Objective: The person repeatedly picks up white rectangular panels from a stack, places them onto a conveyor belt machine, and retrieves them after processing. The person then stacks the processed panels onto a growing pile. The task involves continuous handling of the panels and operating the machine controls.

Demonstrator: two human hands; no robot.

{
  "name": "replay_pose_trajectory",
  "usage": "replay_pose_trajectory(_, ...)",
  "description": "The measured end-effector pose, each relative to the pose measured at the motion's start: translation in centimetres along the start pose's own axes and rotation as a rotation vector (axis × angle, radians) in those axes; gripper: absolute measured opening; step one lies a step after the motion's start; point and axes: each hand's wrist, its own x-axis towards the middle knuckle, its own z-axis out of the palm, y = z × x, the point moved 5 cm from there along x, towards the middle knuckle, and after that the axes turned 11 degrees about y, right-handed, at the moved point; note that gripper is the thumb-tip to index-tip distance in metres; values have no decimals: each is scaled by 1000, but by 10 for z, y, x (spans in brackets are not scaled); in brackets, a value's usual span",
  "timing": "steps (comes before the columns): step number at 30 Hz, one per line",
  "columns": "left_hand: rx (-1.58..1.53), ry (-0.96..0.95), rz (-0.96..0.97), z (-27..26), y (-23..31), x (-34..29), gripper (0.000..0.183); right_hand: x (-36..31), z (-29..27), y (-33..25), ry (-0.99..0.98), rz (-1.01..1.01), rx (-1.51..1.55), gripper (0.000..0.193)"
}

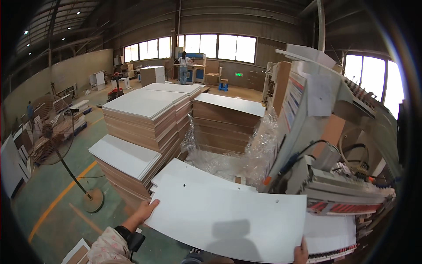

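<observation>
A white panel (237, 215) with small round holes near its far edge lies across the front of me, a shadow falling on it. My left hand (145, 210) is closed on its left edge, the thumb on top. At the right edge my right hand (301, 253) grips the near corner; only part of its fingers shows. Beneath the panel's far side, other white panels (176, 169) stick out, their extent hidden. Just beyond them sits crumpled clear plastic wrap (259, 149).
Tall stacks of white-topped boards (145, 103) rise ahead and left. On the right stands a machine (343, 187) with hoses and a white table surface (329, 229). A pedestal fan (50, 127) is on the green floor, left. Far off, a person (183, 68) stands by a workbench.
</observation>
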Motion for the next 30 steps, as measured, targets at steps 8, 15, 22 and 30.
replay_pose_trajectory(8, 437, -16, 192, 15, 11, 166, 77, 100, 93, 120, 50, 232, -302, 35)
replay_pose_trajectory(15, 1098, -88, 477, 56, 15, 206, 78, 123, 126, 157, 38, 381, -358, 46)
replay_pose_trajectory(22, 834, 150, 339, 49, 12, 201, 74, 119, 151, 165, -89, 477, -186, 54)
replay_pose_trajectory(30, 1146, -15, 255, 34, 27, 199, 82, 155, 145, 178, -288, 138, -534, 58)
